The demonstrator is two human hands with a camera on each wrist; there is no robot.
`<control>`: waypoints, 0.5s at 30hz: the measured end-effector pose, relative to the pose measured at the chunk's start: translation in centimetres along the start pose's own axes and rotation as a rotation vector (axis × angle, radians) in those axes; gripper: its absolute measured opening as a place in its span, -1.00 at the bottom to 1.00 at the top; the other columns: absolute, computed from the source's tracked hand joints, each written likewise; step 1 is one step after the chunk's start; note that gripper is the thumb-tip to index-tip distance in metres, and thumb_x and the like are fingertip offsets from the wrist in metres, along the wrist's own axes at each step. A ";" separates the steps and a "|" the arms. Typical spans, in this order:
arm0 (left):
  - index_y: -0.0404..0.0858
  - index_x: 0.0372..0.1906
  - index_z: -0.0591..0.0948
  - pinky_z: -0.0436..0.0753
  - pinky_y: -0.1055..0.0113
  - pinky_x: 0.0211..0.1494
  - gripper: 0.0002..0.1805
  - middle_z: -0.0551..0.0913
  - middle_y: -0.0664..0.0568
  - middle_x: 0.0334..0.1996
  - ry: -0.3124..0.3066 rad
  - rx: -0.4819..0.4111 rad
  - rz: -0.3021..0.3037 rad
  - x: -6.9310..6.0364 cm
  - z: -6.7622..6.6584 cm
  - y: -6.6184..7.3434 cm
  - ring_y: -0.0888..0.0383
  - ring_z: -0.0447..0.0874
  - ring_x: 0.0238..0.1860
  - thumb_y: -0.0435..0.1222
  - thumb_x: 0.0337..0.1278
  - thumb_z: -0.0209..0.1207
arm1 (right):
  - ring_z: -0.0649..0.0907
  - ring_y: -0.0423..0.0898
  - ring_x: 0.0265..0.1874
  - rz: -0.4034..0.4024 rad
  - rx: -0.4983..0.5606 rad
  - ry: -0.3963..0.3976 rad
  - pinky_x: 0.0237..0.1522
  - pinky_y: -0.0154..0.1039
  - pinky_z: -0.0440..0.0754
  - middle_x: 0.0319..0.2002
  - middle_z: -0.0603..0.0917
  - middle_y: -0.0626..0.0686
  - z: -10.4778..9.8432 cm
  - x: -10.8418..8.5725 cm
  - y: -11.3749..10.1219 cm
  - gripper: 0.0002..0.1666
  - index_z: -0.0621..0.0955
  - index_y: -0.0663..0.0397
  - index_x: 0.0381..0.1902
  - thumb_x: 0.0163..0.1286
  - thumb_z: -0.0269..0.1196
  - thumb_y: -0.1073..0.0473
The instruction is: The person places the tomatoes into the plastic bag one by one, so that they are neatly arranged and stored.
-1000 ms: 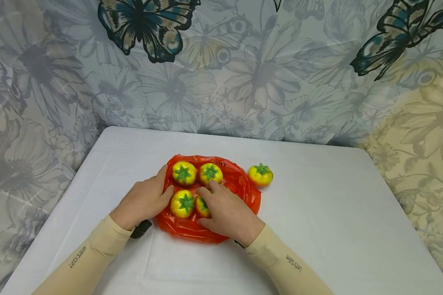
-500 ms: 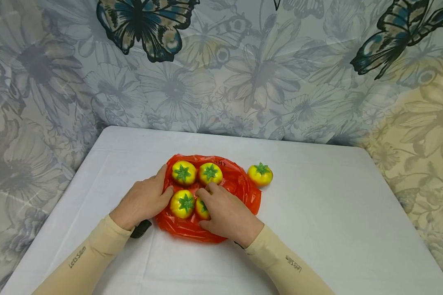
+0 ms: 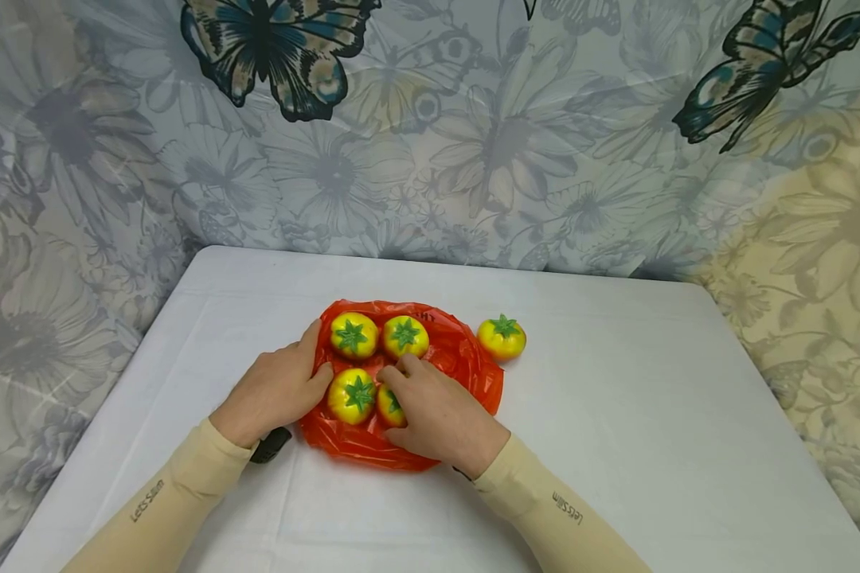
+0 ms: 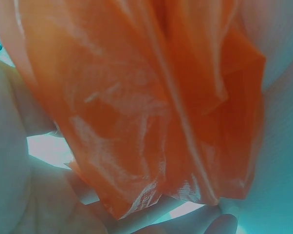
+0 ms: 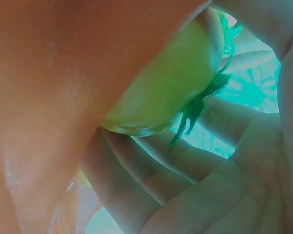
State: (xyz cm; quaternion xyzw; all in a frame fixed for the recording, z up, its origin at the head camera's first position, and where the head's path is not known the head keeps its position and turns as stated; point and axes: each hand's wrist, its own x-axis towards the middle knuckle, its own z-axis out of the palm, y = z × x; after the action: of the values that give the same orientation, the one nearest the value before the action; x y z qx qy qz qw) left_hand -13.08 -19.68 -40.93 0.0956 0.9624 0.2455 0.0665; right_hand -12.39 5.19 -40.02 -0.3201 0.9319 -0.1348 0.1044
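Observation:
A red plastic bag (image 3: 462,362) lies spread open on the table. My left hand (image 3: 275,394) holds its left rim, thumb on the inner side; the bag's thin folds (image 4: 137,107) fill the left wrist view. Within the bag, my right hand (image 3: 444,414) grips the front-right yellow tomato (image 3: 389,407), which it partly covers. In the right wrist view that tomato (image 5: 171,83) shows its green leafy top, with curled fingers around it. Three more glossy yellow tomatoes sit in the bag: back left (image 3: 354,335), back right (image 3: 405,337) and front left (image 3: 352,395).
Another yellow tomato (image 3: 502,340) stands on the table just outside the bag's right rim. The white-covered table (image 3: 616,414) meets a flower and butterfly patterned wall cloth (image 3: 487,143) behind it. A dark wrist device (image 3: 271,446) shows under the left wrist.
Both hands keep their places on the bag and the tomato. The whole head view has shifted very slightly.

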 end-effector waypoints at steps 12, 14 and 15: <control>-0.41 0.69 0.13 0.79 -0.13 0.05 -0.21 0.69 -0.36 0.29 0.005 -0.010 0.007 0.0 0.0 0.2 -0.12 0.81 -0.07 -0.17 0.55 0.05 | 0.71 -0.07 0.12 0.071 0.047 -0.005 0.21 -0.06 0.77 0.25 0.63 0.01 -2.1 -0.9 1.4 -0.13 0.58 -0.12 0.42 0.25 0.57 -0.29; -0.40 0.68 0.14 0.78 -0.12 0.04 -0.22 0.70 -0.36 0.26 0.007 -0.012 0.006 -0.1 0.0 0.2 -0.10 0.81 -0.09 -0.17 0.55 0.06 | 0.72 -0.04 0.12 0.076 0.074 0.037 0.20 -0.02 0.77 0.28 0.64 0.02 -3.2 -1.3 2.4 -0.15 0.60 -0.10 0.41 0.28 0.55 -0.30; -0.39 0.68 0.14 0.78 -0.12 0.04 -0.22 0.70 -0.35 0.26 0.007 -0.014 0.004 -0.1 0.0 0.3 -0.09 0.80 -0.09 -0.17 0.55 0.06 | 0.72 -0.03 0.11 0.079 0.081 0.067 0.19 0.00 0.76 0.28 0.64 0.03 -3.7 -1.6 3.1 -0.16 0.60 -0.09 0.41 0.29 0.53 -0.30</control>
State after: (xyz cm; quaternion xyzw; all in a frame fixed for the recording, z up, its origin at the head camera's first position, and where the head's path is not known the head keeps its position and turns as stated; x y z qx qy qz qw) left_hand -12.97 -19.50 -40.77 0.0961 0.9607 0.2525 0.0632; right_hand -14.00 9.21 -37.35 -0.2737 0.9406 -0.1789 0.0912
